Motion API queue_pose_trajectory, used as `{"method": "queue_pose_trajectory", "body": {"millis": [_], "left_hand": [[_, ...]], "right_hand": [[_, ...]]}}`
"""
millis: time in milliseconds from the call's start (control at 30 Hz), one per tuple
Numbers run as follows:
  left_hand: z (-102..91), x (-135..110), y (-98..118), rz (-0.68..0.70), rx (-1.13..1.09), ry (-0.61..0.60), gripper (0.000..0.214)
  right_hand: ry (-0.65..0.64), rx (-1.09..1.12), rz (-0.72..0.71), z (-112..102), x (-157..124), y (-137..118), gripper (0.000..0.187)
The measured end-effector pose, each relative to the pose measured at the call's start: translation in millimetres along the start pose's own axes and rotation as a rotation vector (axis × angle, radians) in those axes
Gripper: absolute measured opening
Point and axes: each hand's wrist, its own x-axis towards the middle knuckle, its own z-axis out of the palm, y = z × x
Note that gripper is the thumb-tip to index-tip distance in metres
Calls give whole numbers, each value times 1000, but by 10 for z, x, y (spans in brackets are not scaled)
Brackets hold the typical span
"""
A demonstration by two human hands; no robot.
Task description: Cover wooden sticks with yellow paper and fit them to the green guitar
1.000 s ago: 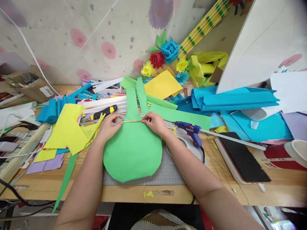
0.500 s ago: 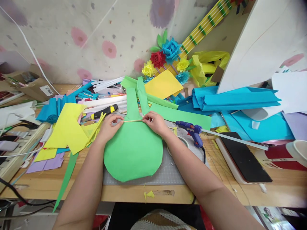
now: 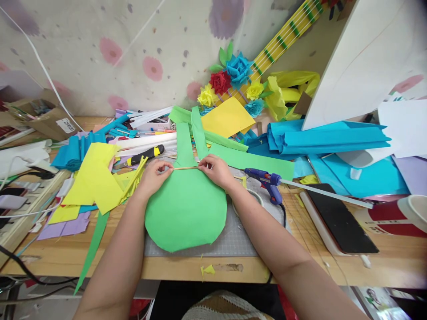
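Note:
A large rounded green paper-covered shape (image 3: 186,209) lies on the grey cutting mat (image 3: 238,244), narrowing at the top into a strip of green paper. Across its upper part runs a thin tan stick (image 3: 185,168). My left hand (image 3: 154,177) pinches the stick's left end between thumb and fingers. At the right end, my right hand (image 3: 215,171) grips it the same way. The stick rests against the green paper. Right of my right hand lies a blue glue gun (image 3: 267,182) with a long clear glue stick in its back.
A box cutter (image 3: 145,155) and yellow paper (image 3: 90,178) are on the left. Blue crepe paper (image 3: 327,140), a black phone (image 3: 342,218) and a red-and-white paper cup (image 3: 396,215) stand right. Behind, a yellow paper guitar (image 3: 283,42) with paper flowers leans on the wall.
Almost nothing differs. Both hands keep hold of the stick in the same place, and the view has shifted very slightly.

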Motion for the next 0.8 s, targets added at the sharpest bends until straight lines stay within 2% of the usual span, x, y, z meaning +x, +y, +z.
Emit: {"method": "queue_pose_trajectory", "body": {"millis": [500,667,800], "left_hand": [[9,11,-4,-23,-20,-17,16],[37,17,-33,-103,-110,34,19],[24,18,-69,-113,-147,61,20]], "right_hand": [[-4,7,-2,-4,3,0,7],[-3,-3,-9,0,6,3,7],[2,-23,-29,4,6,18,8]]}}
